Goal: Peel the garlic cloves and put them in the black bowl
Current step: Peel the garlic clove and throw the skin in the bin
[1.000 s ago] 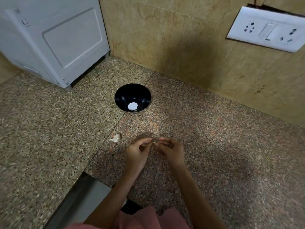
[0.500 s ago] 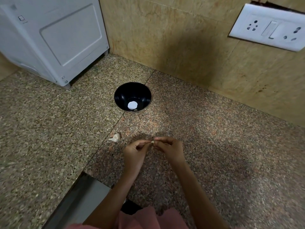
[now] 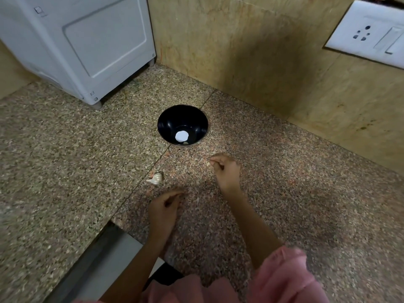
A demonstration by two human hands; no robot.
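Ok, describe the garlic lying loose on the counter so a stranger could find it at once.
Start at the black bowl on the speckled counter and come toward the person, slightly left. The garlic lies beside the tile seam, ahead of the left hand. It is the only pale, ribbed, pointed lump lying there.

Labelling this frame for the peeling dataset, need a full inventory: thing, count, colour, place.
black bowl: 1, black, on the counter near the wall, centre.
small pale piece: 1, inside the bowl by the bright reflection, likely a peeled clove.
garlic: 1, whitish, unpeeled, on the counter left of the hands.
countertop: 1, speckled granite.
appliance: 1, white, back left.
socket panel: 1, white, on the wall at right.
wall: tan stone.
left hand: 1, loosely curled, low over the counter.
right hand: 1, pinching a small pale bit, nearer the bowl.
sleeves: pink, bottom edge.
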